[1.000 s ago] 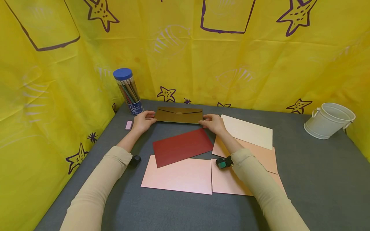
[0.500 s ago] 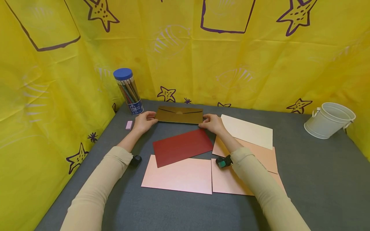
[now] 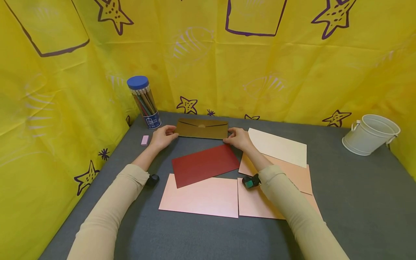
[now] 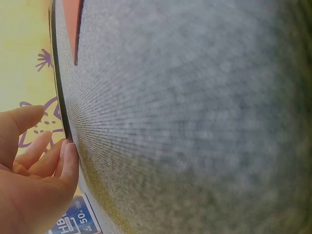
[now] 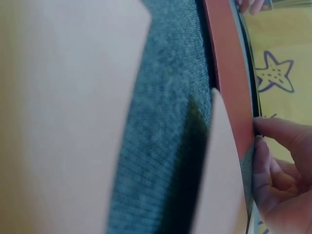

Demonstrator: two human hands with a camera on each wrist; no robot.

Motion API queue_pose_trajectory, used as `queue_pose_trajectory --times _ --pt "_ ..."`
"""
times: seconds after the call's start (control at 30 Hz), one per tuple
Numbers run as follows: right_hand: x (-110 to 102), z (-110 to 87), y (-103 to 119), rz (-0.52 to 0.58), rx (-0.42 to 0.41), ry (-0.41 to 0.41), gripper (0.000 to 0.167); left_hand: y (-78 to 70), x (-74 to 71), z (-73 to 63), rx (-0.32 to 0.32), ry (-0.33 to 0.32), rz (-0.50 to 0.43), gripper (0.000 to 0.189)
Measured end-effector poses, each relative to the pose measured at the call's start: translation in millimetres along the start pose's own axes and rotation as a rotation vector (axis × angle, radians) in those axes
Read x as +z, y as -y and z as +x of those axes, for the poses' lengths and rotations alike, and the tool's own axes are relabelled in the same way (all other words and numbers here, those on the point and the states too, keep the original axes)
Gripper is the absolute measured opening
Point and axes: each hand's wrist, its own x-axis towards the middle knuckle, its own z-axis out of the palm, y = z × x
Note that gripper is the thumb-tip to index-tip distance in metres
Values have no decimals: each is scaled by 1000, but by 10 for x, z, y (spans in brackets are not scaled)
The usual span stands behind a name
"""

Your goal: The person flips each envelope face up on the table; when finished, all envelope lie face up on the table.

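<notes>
The gold envelope (image 3: 202,130) is toward the back of the table (image 3: 143,234), flap side facing you; your right hand (image 3: 238,139) seems to pinch its near right corner, while your left hand (image 3: 163,137) has fingertips at its left edge, though I cannot tell whether they grip. Uneven pull could skew or bow it, and drawing it back low could catch the red sheet (image 3: 204,165) just in front. Your right forearm (image 3: 289,198), above the peach sheets (image 3: 294,172), could nudge those too.
</notes>
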Motion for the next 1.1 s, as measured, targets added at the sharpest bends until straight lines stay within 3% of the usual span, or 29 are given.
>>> queue_pose_trajectory --times 0.4,0.63,0.87,1.1 --pt "1 -8 -1 -8 -10 1 58 -2 14 -18 10 30 37 45" --pt "-9 -21 2 -17 -13 5 59 -13 16 -28 20 79 75 49" --pt "-18 -50 -23 11 -29 31 60 -78 -8 -120 96 179 151 58" --pt "-40 -113 -32 33 -68 44 60 -81 2 -214 150 198 197 67"
